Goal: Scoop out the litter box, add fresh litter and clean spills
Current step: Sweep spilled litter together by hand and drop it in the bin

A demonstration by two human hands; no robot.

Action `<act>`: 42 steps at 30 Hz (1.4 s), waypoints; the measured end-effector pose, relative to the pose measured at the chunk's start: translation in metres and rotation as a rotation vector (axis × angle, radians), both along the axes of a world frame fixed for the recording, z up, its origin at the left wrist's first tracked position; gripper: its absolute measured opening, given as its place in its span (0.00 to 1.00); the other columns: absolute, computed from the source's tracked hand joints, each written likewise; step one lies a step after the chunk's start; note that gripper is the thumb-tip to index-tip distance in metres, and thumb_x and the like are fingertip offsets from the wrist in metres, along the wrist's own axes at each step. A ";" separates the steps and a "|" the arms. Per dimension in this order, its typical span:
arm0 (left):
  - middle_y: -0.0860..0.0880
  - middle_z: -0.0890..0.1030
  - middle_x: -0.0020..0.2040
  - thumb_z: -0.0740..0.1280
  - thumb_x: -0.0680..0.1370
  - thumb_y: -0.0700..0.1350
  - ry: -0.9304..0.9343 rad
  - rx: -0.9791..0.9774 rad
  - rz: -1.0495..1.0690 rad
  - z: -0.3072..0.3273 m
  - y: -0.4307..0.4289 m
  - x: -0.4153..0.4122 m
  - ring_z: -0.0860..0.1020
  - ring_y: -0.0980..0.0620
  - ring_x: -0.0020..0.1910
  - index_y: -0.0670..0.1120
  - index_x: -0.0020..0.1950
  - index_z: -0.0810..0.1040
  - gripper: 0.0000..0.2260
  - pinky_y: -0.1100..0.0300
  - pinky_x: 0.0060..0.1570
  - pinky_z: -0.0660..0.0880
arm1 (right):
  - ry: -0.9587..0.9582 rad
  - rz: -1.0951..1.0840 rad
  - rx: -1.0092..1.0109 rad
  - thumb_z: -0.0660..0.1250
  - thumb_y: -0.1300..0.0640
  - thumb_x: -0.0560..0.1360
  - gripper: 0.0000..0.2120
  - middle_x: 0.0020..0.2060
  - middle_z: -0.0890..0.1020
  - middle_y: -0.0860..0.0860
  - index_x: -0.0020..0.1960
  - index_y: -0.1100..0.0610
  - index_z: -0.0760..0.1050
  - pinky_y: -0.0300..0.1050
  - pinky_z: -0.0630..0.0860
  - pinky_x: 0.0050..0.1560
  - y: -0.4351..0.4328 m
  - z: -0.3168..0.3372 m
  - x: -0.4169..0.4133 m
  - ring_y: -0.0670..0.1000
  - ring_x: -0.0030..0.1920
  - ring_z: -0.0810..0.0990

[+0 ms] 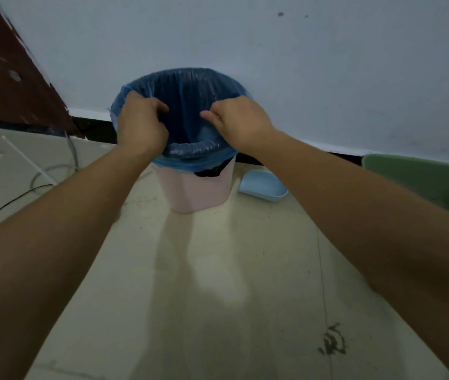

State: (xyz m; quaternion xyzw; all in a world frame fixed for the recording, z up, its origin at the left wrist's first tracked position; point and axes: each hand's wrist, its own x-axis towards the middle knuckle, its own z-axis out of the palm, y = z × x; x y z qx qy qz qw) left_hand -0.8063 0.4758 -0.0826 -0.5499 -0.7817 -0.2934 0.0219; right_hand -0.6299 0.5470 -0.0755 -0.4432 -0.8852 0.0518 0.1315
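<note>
A pink waste bin [195, 193] stands on the floor against the white wall, lined with a blue plastic bag [190, 86] whose edge folds over the rim. My left hand [141, 124] grips the bag's near-left edge with curled fingers. Opposite it, my right hand [238, 122] pinches the near-right edge of the bag. A light blue scoop [261, 186] lies on the floor just right of the bin. Under the blue bag a bit of black liner [209, 171] shows at the bin's front.
A green plastic object [423, 179] sits at the right by the wall. Grey and black cables [50, 174] trail over the floor at the left, near a dark red door. Small dark specks and a smudge [333, 342] mark the pale tiled floor.
</note>
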 end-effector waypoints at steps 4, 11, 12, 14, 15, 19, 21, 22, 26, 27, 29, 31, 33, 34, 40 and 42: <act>0.45 0.83 0.50 0.66 0.78 0.36 -0.052 -0.035 -0.017 0.003 -0.005 -0.003 0.79 0.48 0.52 0.46 0.60 0.80 0.13 0.69 0.53 0.68 | -0.024 0.040 -0.047 0.54 0.57 0.82 0.17 0.61 0.78 0.56 0.67 0.55 0.74 0.50 0.72 0.60 -0.003 -0.008 0.001 0.57 0.60 0.76; 0.39 0.83 0.49 0.60 0.82 0.42 0.032 0.011 -0.032 0.011 -0.012 0.002 0.80 0.41 0.48 0.39 0.53 0.82 0.12 0.58 0.47 0.70 | -0.097 -0.027 0.147 0.51 0.47 0.84 0.20 0.48 0.81 0.54 0.52 0.57 0.78 0.50 0.72 0.47 -0.016 0.001 0.002 0.57 0.50 0.79; 0.38 0.83 0.46 0.60 0.83 0.44 0.055 0.006 -0.018 0.012 -0.013 0.004 0.79 0.41 0.46 0.38 0.51 0.82 0.14 0.57 0.44 0.68 | -0.069 -0.050 0.127 0.56 0.53 0.83 0.15 0.50 0.81 0.54 0.53 0.58 0.79 0.49 0.72 0.48 -0.013 0.003 0.002 0.56 0.51 0.79; 0.39 0.82 0.43 0.61 0.82 0.44 0.115 -0.006 0.000 0.015 -0.013 0.005 0.78 0.41 0.43 0.38 0.47 0.82 0.13 0.55 0.44 0.69 | 0.014 -0.059 0.092 0.62 0.63 0.79 0.12 0.57 0.79 0.53 0.58 0.56 0.81 0.45 0.73 0.53 -0.008 0.004 0.005 0.55 0.56 0.78; 0.39 0.81 0.45 0.63 0.81 0.41 0.128 -0.004 0.007 0.015 -0.011 0.003 0.78 0.42 0.44 0.39 0.48 0.81 0.09 0.54 0.45 0.69 | 0.061 -0.065 0.066 0.63 0.64 0.78 0.14 0.61 0.77 0.53 0.60 0.55 0.81 0.44 0.73 0.56 -0.007 0.003 0.006 0.54 0.58 0.77; 0.39 0.71 0.63 0.68 0.72 0.31 -0.027 0.019 0.033 0.019 -0.012 -0.005 0.74 0.42 0.56 0.40 0.63 0.75 0.19 0.58 0.54 0.70 | 0.281 -0.133 0.006 0.66 0.55 0.79 0.15 0.56 0.80 0.52 0.65 0.54 0.77 0.41 0.73 0.56 -0.013 0.006 0.009 0.51 0.56 0.78; 0.39 0.79 0.57 0.70 0.74 0.36 -0.030 0.003 0.043 0.021 -0.014 -0.008 0.77 0.42 0.56 0.40 0.63 0.76 0.17 0.55 0.55 0.71 | 0.270 -0.112 -0.049 0.66 0.58 0.78 0.19 0.54 0.82 0.51 0.69 0.53 0.74 0.44 0.75 0.58 -0.015 0.007 0.009 0.51 0.55 0.79; 0.40 0.82 0.54 0.70 0.75 0.39 -0.015 -0.020 0.021 0.020 -0.015 -0.007 0.78 0.41 0.56 0.40 0.63 0.76 0.16 0.54 0.55 0.72 | 0.248 -0.085 -0.077 0.65 0.60 0.78 0.21 0.56 0.82 0.51 0.71 0.53 0.72 0.46 0.75 0.60 -0.017 0.007 0.011 0.51 0.57 0.79; 0.41 0.72 0.71 0.55 0.84 0.51 0.045 -0.295 -0.109 0.012 -0.024 0.005 0.66 0.40 0.72 0.47 0.78 0.59 0.23 0.43 0.72 0.54 | 0.205 0.005 -0.168 0.59 0.56 0.82 0.22 0.71 0.71 0.53 0.76 0.53 0.64 0.47 0.67 0.70 -0.024 0.008 0.028 0.54 0.70 0.70; 0.43 0.64 0.76 0.52 0.84 0.53 0.080 -0.343 -0.118 0.008 -0.026 0.011 0.58 0.42 0.76 0.48 0.79 0.55 0.24 0.39 0.73 0.46 | 0.220 0.000 -0.171 0.57 0.55 0.83 0.22 0.72 0.71 0.53 0.76 0.53 0.63 0.47 0.66 0.70 -0.026 0.007 0.036 0.55 0.71 0.69; 0.43 0.53 0.80 0.52 0.84 0.55 0.134 -0.299 -0.128 0.004 -0.032 0.028 0.48 0.43 0.79 0.48 0.80 0.54 0.26 0.37 0.73 0.40 | 0.266 -0.039 -0.162 0.56 0.54 0.83 0.21 0.71 0.72 0.56 0.75 0.55 0.65 0.48 0.65 0.68 -0.035 0.000 0.061 0.56 0.69 0.70; 0.41 0.51 0.80 0.53 0.84 0.54 0.208 -0.149 -0.170 -0.005 -0.039 0.053 0.47 0.42 0.78 0.46 0.79 0.57 0.25 0.39 0.74 0.43 | 0.336 -0.083 -0.149 0.57 0.55 0.82 0.19 0.67 0.75 0.58 0.72 0.58 0.69 0.47 0.66 0.67 -0.052 -0.018 0.095 0.58 0.67 0.72; 0.39 0.54 0.79 0.54 0.83 0.52 0.287 -0.017 -0.257 -0.019 -0.048 0.090 0.51 0.40 0.78 0.44 0.77 0.60 0.24 0.40 0.74 0.47 | 0.375 -0.135 -0.195 0.59 0.54 0.82 0.18 0.64 0.77 0.58 0.70 0.58 0.72 0.45 0.67 0.66 -0.079 -0.051 0.137 0.56 0.65 0.74; 0.38 0.55 0.78 0.55 0.82 0.51 0.310 0.016 -0.309 -0.030 -0.052 0.110 0.53 0.40 0.78 0.43 0.77 0.61 0.24 0.41 0.74 0.48 | 0.359 -0.156 -0.232 0.60 0.52 0.82 0.18 0.63 0.77 0.57 0.69 0.57 0.73 0.45 0.68 0.64 -0.097 -0.072 0.159 0.56 0.63 0.76; 0.35 0.63 0.74 0.63 0.74 0.36 0.192 -0.180 -0.588 -0.144 -0.103 0.214 0.64 0.35 0.72 0.36 0.73 0.67 0.27 0.41 0.71 0.61 | 0.035 -0.238 -0.477 0.62 0.54 0.80 0.12 0.54 0.81 0.55 0.58 0.57 0.80 0.47 0.74 0.56 -0.201 -0.200 0.281 0.57 0.55 0.80; 0.34 0.68 0.71 0.61 0.72 0.37 0.076 -0.284 -0.611 -0.183 -0.129 0.235 0.68 0.34 0.69 0.35 0.70 0.70 0.26 0.41 0.68 0.67 | 0.048 -0.340 -0.510 0.62 0.56 0.80 0.15 0.61 0.79 0.57 0.64 0.58 0.77 0.47 0.71 0.63 -0.224 -0.228 0.306 0.57 0.62 0.76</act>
